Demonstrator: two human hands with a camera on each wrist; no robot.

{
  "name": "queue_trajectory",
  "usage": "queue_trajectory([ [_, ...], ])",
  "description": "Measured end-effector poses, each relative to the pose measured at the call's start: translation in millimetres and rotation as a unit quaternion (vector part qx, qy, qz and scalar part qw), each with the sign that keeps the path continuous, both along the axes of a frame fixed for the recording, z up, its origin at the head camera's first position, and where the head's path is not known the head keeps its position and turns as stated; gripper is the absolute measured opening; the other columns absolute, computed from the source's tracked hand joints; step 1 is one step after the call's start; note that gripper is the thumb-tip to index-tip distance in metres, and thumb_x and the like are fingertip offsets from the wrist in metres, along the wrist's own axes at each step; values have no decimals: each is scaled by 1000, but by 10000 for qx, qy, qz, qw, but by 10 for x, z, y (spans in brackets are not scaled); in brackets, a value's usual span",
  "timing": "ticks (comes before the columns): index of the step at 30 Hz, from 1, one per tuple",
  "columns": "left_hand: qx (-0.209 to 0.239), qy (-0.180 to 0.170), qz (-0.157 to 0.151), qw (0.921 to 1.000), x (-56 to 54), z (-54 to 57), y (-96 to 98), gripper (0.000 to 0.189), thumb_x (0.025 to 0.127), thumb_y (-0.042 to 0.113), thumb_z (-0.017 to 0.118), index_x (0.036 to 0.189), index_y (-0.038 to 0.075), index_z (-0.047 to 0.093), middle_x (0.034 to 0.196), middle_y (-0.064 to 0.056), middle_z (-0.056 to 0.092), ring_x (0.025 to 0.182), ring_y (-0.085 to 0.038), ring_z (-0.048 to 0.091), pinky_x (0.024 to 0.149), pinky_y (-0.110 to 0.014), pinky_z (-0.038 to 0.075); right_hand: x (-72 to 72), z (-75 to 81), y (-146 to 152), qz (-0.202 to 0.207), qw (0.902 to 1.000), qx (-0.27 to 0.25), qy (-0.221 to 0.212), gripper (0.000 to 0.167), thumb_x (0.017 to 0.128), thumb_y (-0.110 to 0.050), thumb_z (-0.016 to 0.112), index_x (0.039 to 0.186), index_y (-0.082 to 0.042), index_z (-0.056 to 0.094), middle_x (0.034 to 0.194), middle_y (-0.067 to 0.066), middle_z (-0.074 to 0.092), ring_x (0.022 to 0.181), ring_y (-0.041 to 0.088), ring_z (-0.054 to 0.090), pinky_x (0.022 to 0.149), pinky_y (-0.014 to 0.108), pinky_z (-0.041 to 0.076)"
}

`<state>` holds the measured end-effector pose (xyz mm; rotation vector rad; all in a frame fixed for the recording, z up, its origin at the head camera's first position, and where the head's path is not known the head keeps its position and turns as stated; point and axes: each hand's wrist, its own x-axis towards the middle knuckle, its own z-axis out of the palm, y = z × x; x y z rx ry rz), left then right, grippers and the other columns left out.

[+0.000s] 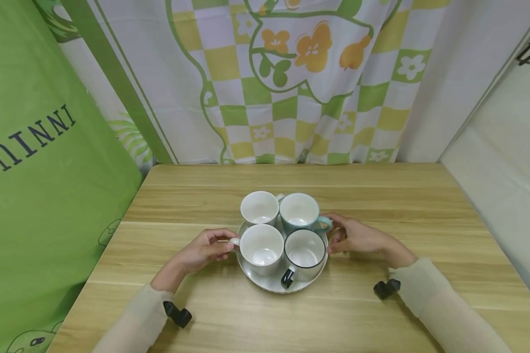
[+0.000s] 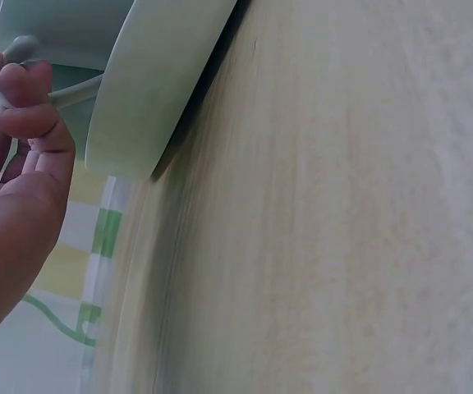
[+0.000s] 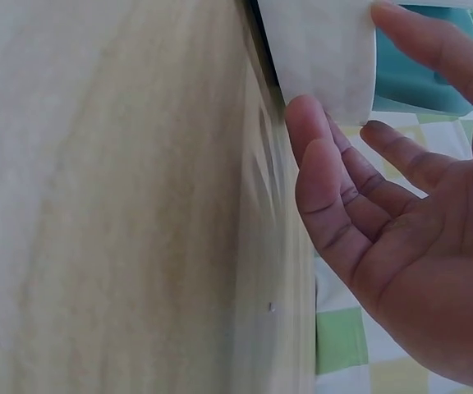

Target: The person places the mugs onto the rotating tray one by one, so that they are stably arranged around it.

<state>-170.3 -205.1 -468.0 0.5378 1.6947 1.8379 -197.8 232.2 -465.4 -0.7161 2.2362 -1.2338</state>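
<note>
A round white plate (image 1: 265, 285) bears several cups standing upright and close together. My left hand (image 1: 207, 251) is at its left side, with thumb and fingers pinching the handle of the front-left white cup (image 1: 261, 247). On the right, my right hand (image 1: 355, 235) reaches the plate's edge with fingers spread; in the right wrist view its thumb and fingertips lie right at the rim. Behind those fingers is the teal cup (image 1: 300, 226), its handle pointing right. A white mug with a dark rim (image 1: 304, 250) has its black handle turned forward. Another white cup (image 1: 259, 208) stands back left.
Everything stands on a wood-grain table (image 1: 335, 314). A patterned curtain (image 1: 282, 108) hangs along its far edge. Green fabric (image 1: 48, 196) borders the left side and a pale panel (image 1: 503, 147) the right. A small black device (image 1: 176, 314) is strapped at each wrist.
</note>
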Motion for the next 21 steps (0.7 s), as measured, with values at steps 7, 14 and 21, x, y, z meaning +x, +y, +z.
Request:
queue_trajectory([
  [7,-47,93,185,9998,-6,-17,-73,21,98,8,61,113,18,71,103,8,69,80,-5,60,74,-23,54,1,37,32,-61,9999,37,76,83,85,-16,79,153,-11,32,118,22,62,89,25,67,65,32,58],
  [14,-1100,704,684,9891,-49,70,-177,26,98,17,64,120,4,67,106,3,71,92,-12,64,81,-30,55,-11,51,85,-42,9998,-36,207,76,88,-9,74,153,-10,35,119,24,62,93,28,68,67,35,60],
  [21,-2031,1384,1066,9634,-167,174,-272,33,100,26,62,124,4,66,124,-21,67,105,-20,65,84,-32,56,-25,97,119,-89,9976,165,673,59,95,-12,66,149,-6,41,119,20,64,101,28,66,78,28,57],
])
